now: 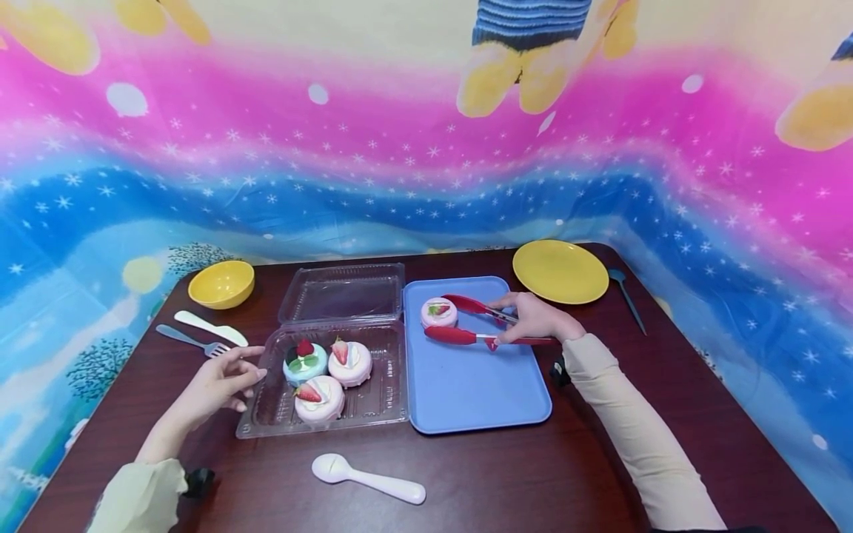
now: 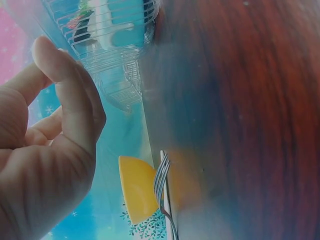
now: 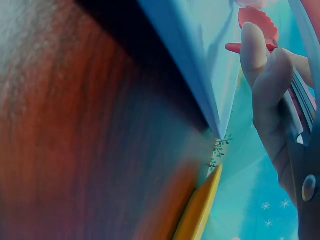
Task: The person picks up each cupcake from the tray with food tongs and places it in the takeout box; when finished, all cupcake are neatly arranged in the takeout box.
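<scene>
Left fingers (image 1: 241,382), loosely bent and holding nothing, are between the left edge of the dark-wood counter (image 1: 520,481) and a clear box (image 1: 369,392) beside the blue tray (image 1: 476,392). Right fingers (image 1: 506,300) hold red tongs (image 1: 458,337), tips either side of a pink cake (image 1: 433,315) on the tray. Counter stretches rightward to its edge; printed cloth (image 1: 373,192) hangs behind.

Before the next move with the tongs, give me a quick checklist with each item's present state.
1. Right hand gripping the red tongs: ok.
2. Tong tips on opposite sides of the lone cake on the blue tray: ok.
3. Tips free of contact with that cake: cannot tell.
4. Clear container with its lid folded open: ok.
5. Left hand off the three cakes in the container: ok, it is by the container's left edge.
</scene>
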